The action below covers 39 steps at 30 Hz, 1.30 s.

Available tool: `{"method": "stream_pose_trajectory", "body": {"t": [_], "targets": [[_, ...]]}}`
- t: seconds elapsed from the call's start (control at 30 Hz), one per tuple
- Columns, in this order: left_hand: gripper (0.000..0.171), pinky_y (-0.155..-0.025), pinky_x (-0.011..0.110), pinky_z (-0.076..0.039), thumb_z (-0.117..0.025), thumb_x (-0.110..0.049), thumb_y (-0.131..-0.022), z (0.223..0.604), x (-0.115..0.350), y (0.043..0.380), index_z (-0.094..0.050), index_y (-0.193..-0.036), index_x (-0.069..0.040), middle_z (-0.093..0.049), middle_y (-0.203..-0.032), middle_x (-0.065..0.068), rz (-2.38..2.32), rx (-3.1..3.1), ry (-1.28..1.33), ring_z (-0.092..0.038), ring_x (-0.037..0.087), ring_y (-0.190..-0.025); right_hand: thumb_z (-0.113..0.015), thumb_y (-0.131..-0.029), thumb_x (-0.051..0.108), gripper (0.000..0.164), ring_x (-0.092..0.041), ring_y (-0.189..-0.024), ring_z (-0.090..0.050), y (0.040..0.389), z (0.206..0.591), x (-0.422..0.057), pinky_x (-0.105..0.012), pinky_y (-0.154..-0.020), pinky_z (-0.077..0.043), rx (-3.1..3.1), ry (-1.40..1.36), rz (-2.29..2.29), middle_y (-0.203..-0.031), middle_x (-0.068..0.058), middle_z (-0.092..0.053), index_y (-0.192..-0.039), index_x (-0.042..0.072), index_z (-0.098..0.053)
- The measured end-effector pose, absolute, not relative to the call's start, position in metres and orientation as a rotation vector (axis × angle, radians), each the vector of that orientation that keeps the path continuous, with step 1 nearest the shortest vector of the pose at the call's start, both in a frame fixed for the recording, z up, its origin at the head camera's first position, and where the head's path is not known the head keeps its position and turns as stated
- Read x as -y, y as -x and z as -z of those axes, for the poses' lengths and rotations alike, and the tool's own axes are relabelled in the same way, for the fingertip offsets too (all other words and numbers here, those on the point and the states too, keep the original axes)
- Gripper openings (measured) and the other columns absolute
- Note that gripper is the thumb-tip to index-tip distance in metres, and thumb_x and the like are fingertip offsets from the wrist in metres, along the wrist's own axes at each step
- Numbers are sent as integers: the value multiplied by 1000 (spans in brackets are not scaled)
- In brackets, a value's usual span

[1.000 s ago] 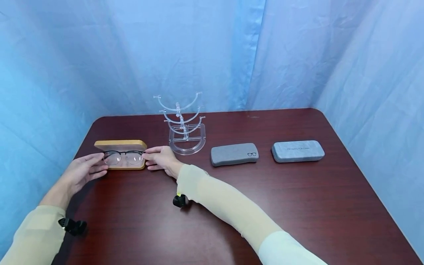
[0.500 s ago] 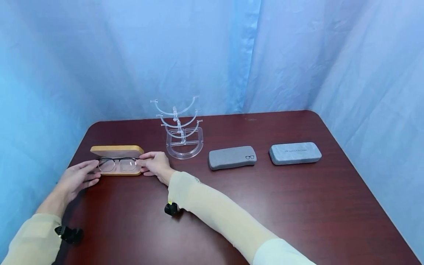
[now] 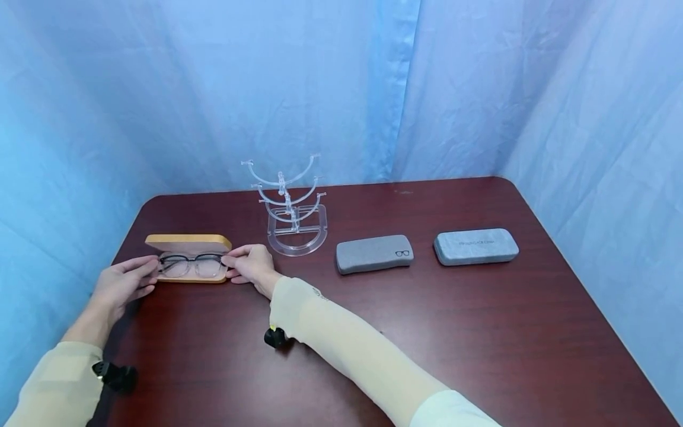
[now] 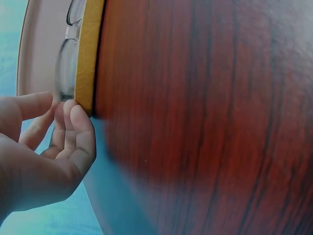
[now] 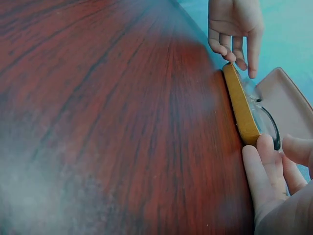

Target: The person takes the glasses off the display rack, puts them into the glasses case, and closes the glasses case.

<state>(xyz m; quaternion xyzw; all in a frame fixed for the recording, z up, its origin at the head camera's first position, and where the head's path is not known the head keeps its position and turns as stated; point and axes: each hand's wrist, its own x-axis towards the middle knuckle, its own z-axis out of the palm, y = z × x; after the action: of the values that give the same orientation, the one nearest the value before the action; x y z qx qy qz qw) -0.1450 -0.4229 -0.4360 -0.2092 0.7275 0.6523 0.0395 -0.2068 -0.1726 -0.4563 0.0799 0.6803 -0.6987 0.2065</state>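
Black-topped eyeglasses [image 3: 185, 259] with clear lenses sit low in an open yellow glasses case [image 3: 189, 240], whose pale-lined lid stands up at the back. My left hand [image 3: 121, 283] is at the case's left end. In the left wrist view, its fingertips meet the yellow corner, with the thumb apart from them beside the end of the frame. My right hand [image 3: 252, 267] is at the other end. There, thumb and forefinger hold the end of the eyeglasses, while other fingertips rest on the case's corner in the right wrist view.
Behind the right hand stands a clear tiered eyeglasses stand [image 3: 290, 207]. A grey glasses case [image 3: 373, 255] and a light blue-grey one [image 3: 476, 246] lie shut to the right on the dark red table [image 3: 453, 332]. Blue curtains [image 3: 341, 89] surround the table.
The eyeglasses have settled lower and tipped within the case. The left fingers have loosened slightly from the frame's end, while the right hand stays nearly in place. The whole view shifted slightly earlier.
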Motion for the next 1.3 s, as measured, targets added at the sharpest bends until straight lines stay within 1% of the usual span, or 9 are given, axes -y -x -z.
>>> {"method": "stream_pose_trajectory", "body": {"t": [0.17,0.33,0.5,0.67,0.83,0.93,1.0,1.1,1.3], "targets": [[4,-65,22,-59,-73,-32,-95,433,424,145,-72,-99,-34,-69,-88,-13,-1996,-2229,640,-67,7,-73,-79,-90,11,8,-18,-61,-71,209,456,171,-35,-61,-62,-1859,-220,1976,-77,-5,-74,-86,10,-73],[19,-67,22,-60,-72,-37,-95,433,421,145,-67,-111,-28,-67,-90,-13,-1928,-2257,633,-67,7,-75,-78,-91,11,10,-17,-59,-70,209,458,170,-35,-61,-62,-1845,-232,1983,-78,-6,-74,-86,10,-70],[18,-67,22,-60,-72,-36,-95,432,422,144,-65,-110,-28,-68,-90,-14,-1982,-2208,622,-68,6,-75,-79,-90,13,12,-21,-63,-72,208,459,167,-36,-61,-62,-1837,-226,1989,-78,-5,-74,-87,10,-68],[29,-68,25,-61,-71,-39,-95,428,431,144,-59,-115,-24,-66,-94,-12,-2098,-2069,635,-66,7,-80,-82,-88,27,25,-21,-69,-73,210,463,158,-35,-65,-63,-1732,-118,1997,-86,-7,-74,-97,11,-65],[40,-74,28,-61,-67,-45,-96,423,442,149,-51,-126,-23,-54,-113,-8,-2183,-1931,603,-62,7,-92,-78,-89,45,42,-22,-79,-74,215,462,145,-38,-69,-63,-1605,38,1929,-101,-8,-71,-112,12,-66],[60,-78,31,-61,-62,-50,-98,419,446,153,-41,-146,-22,-48,-123,-5,-2163,-1885,561,-60,6,-97,-73,-90,54,57,-24,-85,-74,219,458,140,-41,-70,-63,-1564,85,1864,-110,-8,-68,-127,11,-66],[77,-81,32,-60,-56,-55,-99,416,448,157,-23,-160,-21,-42,-141,8,-2107,-1862,512,-60,5,-98,-71,-90,59,66,-26,-88,-74,222,455,137,-42,-71,-63,-1552,91,1833,-116,-9,-68,-135,11,-62],[94,-85,34,-59,-46,-61,-100,413,448,163,5,-163,-12,-25,-155,18,-2015,-1827,459,-62,2,-97,-70,-89,62,76,-28,-91,-73,227,452,134,-43,-72,-63,-1554,74,1808,-121,-11,-66,-142,9,-56],[101,-87,36,-59,-42,-68,-98,411,450,174,9,-161,-8,-27,-152,17,-1917,-1796,504,-65,4,-93,-70,-88,62,83,-27,-93,-72,232,446,136,-43,-74,-62,-1565,51,1779,-123,-12,-64,-146,5,-51]]}}
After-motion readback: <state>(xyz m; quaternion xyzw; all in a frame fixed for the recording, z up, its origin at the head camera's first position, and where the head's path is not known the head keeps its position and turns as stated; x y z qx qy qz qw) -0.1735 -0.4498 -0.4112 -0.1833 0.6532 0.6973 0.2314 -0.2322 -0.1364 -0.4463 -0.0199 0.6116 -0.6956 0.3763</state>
